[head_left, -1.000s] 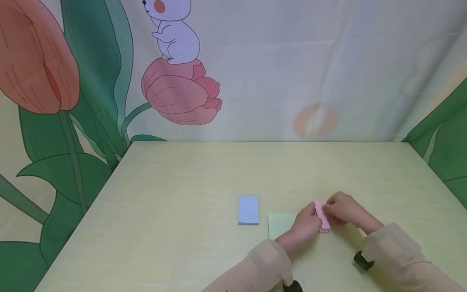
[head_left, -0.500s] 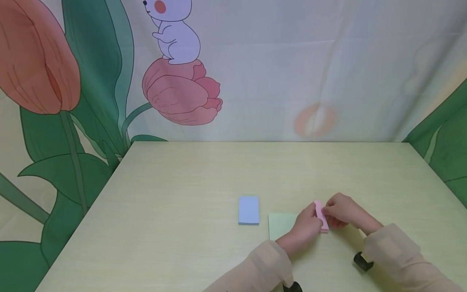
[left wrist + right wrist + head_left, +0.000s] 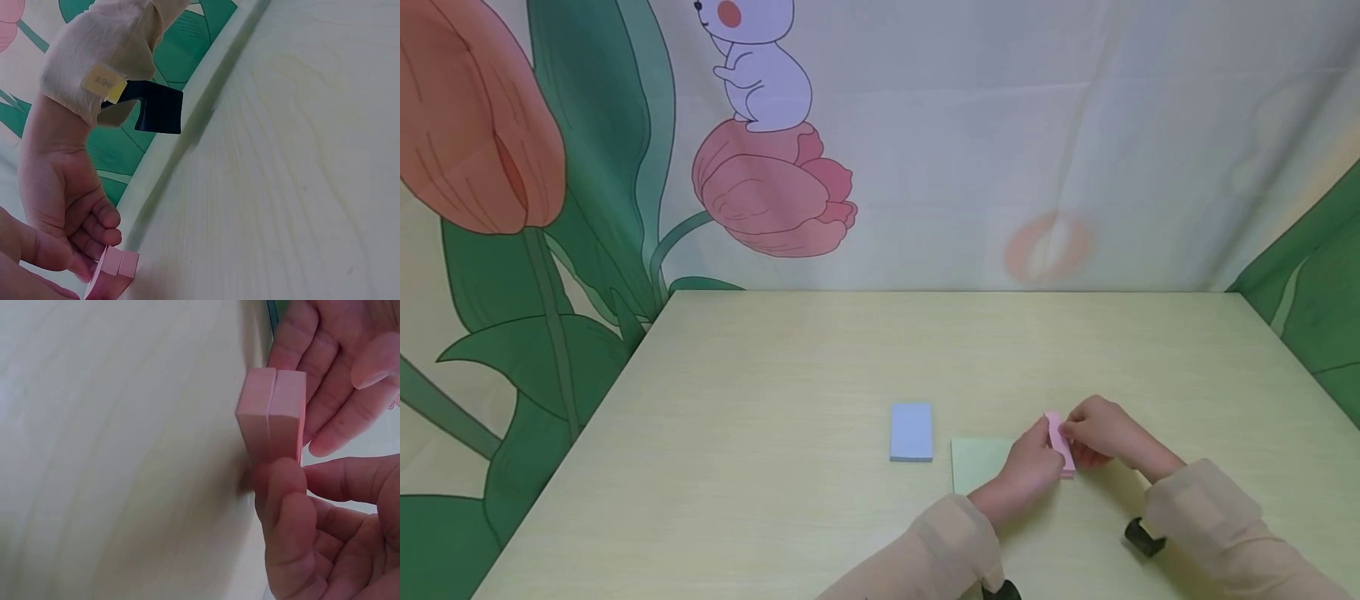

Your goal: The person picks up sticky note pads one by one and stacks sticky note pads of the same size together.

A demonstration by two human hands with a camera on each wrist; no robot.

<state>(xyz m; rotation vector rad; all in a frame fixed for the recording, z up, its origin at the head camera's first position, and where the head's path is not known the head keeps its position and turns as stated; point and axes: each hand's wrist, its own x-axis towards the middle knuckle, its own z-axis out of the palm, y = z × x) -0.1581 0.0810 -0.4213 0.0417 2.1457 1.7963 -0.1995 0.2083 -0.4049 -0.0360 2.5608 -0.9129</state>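
Observation:
A thick pink pad of sticky notes (image 3: pixel 1060 447) is held between both hands at the right of the table. My left hand (image 3: pixel 1026 463) grips it from the left, thumb at the far end in the head view. From the other side my right hand (image 3: pixel 1108 429) pinches its edge with thumb and forefinger. The right wrist view shows the pad's end (image 3: pixel 272 412) with a seam down the middle, as of two layers. Part of the pad is hidden behind the fingers. Beside the left hand lies a pale green paper (image 3: pixel 981 462), partly covered by that hand and wrist.
A blue pad (image 3: pixel 911 432) lies left of the green paper on the light wooden table (image 3: pixel 760 467). A printed curtain (image 3: pixel 925 167) hangs behind the table's far edge. Each sleeve carries a black mount, such as the right cuff's black mount (image 3: pixel 1144 538).
The near end of the pink pad has shifted slightly left, and its fanned corner looks more closed. Both hands have stayed almost in place; the blue pad and green paper have not moved.

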